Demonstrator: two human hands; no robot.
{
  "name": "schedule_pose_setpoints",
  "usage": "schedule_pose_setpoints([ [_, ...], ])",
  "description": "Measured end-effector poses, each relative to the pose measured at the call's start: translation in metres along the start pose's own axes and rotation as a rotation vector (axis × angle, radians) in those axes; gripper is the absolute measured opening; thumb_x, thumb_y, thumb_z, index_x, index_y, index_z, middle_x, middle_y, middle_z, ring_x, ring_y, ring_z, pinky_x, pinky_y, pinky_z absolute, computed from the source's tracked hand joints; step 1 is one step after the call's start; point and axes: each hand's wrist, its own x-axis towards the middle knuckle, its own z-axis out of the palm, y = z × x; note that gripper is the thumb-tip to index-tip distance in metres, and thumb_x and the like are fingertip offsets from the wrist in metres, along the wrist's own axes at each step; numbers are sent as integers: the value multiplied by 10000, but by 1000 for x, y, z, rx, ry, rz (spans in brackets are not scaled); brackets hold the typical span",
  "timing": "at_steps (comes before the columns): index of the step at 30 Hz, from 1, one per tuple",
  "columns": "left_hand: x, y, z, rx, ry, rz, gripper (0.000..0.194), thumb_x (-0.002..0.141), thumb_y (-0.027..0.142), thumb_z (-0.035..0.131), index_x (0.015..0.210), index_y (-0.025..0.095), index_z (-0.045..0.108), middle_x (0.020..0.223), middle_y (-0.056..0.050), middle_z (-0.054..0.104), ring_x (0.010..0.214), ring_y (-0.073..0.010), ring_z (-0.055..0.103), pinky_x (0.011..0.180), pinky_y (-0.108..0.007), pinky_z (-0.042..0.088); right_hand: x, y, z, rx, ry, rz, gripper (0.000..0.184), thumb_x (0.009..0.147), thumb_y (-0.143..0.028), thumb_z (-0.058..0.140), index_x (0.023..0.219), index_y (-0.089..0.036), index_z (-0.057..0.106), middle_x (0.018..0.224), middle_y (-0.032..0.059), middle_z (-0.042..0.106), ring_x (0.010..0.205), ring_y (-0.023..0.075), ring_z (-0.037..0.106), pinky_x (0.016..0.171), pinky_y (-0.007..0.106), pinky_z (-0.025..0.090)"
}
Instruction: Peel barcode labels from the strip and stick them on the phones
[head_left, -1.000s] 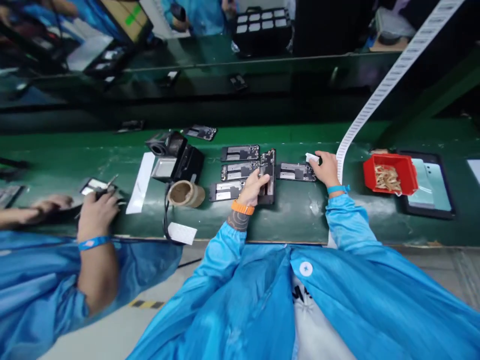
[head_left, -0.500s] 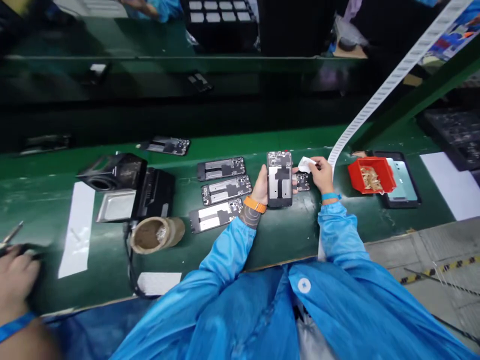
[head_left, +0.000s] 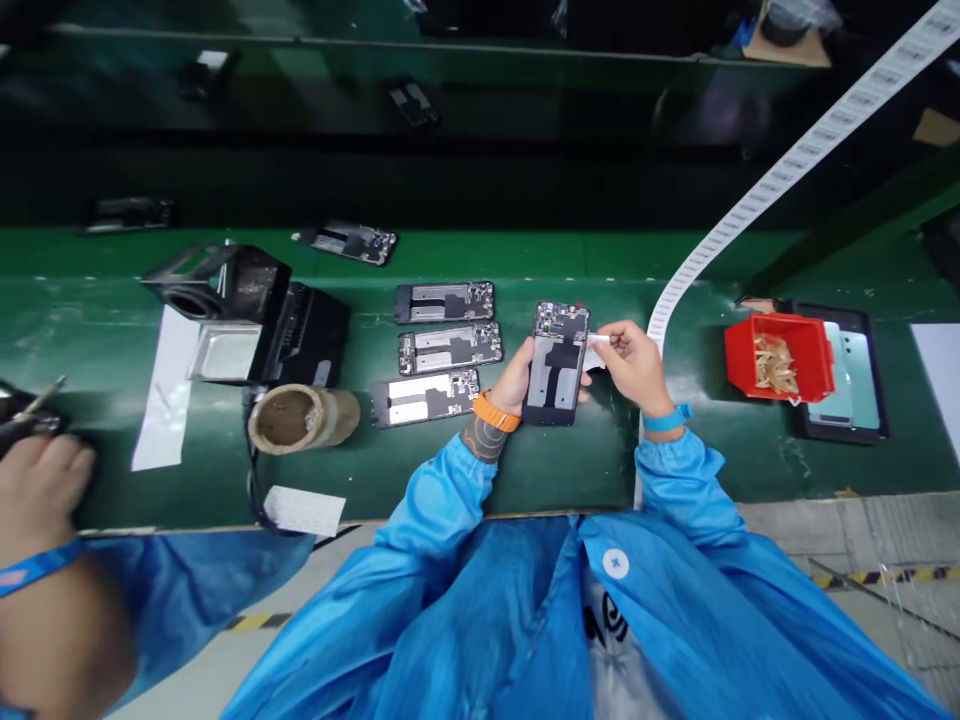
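Observation:
My left hand (head_left: 516, 381) is closed around an opened phone (head_left: 556, 365), its inner side facing up with circuit parts at the top end. The phone stands nearly lengthwise to me, above the green bench. In my right hand (head_left: 632, 362) a small white piece of paper or cloth (head_left: 597, 352) is pinched, at the phone's right edge. To the left of my left hand, three more opened phones lie in a column: a top one (head_left: 445, 301), a middle one (head_left: 450, 347) and a lower one (head_left: 425, 398).
A red bin (head_left: 780, 385) of pale finger cots or similar stands at the right, on a dark tray (head_left: 870, 435). A barcode label strip (head_left: 795, 165) hangs down beside my right hand. Left are a cardboard tube (head_left: 337, 417), a black device (head_left: 311, 335) and a co-worker's hand (head_left: 45, 485).
My right hand has brought the white piece down against the phone's right edge. The phone is tilted slightly. My view has shifted, and a phone part once visible behind the held phone is hidden.

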Motion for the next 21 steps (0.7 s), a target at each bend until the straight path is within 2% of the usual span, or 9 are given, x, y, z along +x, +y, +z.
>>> schedule_pose_setpoints([
  [3,-9,0,8,-19,6,11,911,780,824,584,1353,116,593,1065,-190,758,1017,-382,738,840,-486,612,4,3,-16,-68,11,-17,201,889,-396,643,949,-205,661,772,-1,670,685,153,620,635,282,495],
  [5,-13,6,14,-40,27,63,900,833,807,518,1391,103,565,1128,-208,742,990,-368,744,830,-487,615,12,12,-33,-149,151,-13,211,885,-389,625,960,-197,671,735,-12,650,660,152,604,627,279,479],
  [7,-15,14,20,-81,75,144,867,910,777,381,1417,93,546,1210,-221,715,945,-334,753,817,-480,621,22,26,-51,-252,325,21,202,871,-365,607,956,-191,665,714,-16,642,655,160,603,645,288,479],
  [10,-18,24,26,-124,151,227,829,984,694,196,1430,86,539,1301,-222,676,885,-283,757,818,-475,625,34,45,-69,-381,423,82,179,830,-317,601,939,-186,655,703,-14,648,663,178,617,704,315,494],
  [12,-19,27,28,-130,178,229,815,1000,654,146,1428,84,540,1303,-218,676,893,-274,756,837,-480,623,35,51,-71,-403,410,85,186,830,-320,588,934,-183,658,717,-1,660,676,187,624,730,327,501],
  [15,-19,24,30,-132,173,194,797,998,648,179,1419,81,548,1274,-219,691,938,-289,754,851,-491,619,33,52,-67,-402,389,72,210,849,-346,571,941,-179,659,760,25,684,705,195,632,757,335,514],
  [21,-17,19,33,-158,150,171,746,1000,615,240,1407,77,557,1200,-220,721,980,-312,750,855,-500,616,32,58,-60,-376,397,27,357,836,-340,596,1138,-160,656,978,88,744,841,219,665,860,380,543],
])
